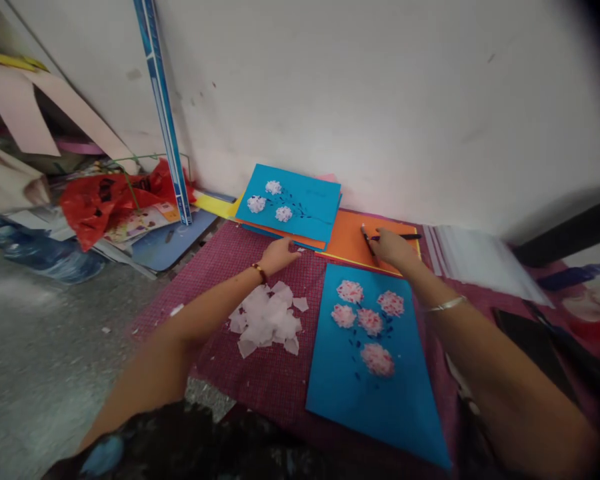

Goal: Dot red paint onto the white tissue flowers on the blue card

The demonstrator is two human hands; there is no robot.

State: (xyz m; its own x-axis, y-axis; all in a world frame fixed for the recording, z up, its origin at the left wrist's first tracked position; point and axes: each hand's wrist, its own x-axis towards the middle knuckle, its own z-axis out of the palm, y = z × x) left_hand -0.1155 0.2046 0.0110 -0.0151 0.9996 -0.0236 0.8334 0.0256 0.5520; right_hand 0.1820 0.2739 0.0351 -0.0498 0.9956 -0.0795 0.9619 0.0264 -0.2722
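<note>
My left hand [279, 257] is closed at the front edge of a stack topped by a blue card [305, 193] with white paper flowers; a tiny white bit shows by its fingertips. Whether it grips anything is too small to tell. Over the orange card [350, 230], my right hand [389, 247] has its fingers at a dark pen [411, 237], beside another dark pen-like tool [368, 244]. A larger blue sheet [360, 407] with several pink-and-white flowers lies below. Thin white paper pieces [267, 317] are heaped to its left.
A red-checked cloth [180, 293] covers the table. Clear plastic sleeves [480, 257] lie at the right. A blue-and-white strip [165, 107] leans on the wall at the left, near a red plastic bag [100, 200]. Plastic bottles [50, 257] lie on the floor.
</note>
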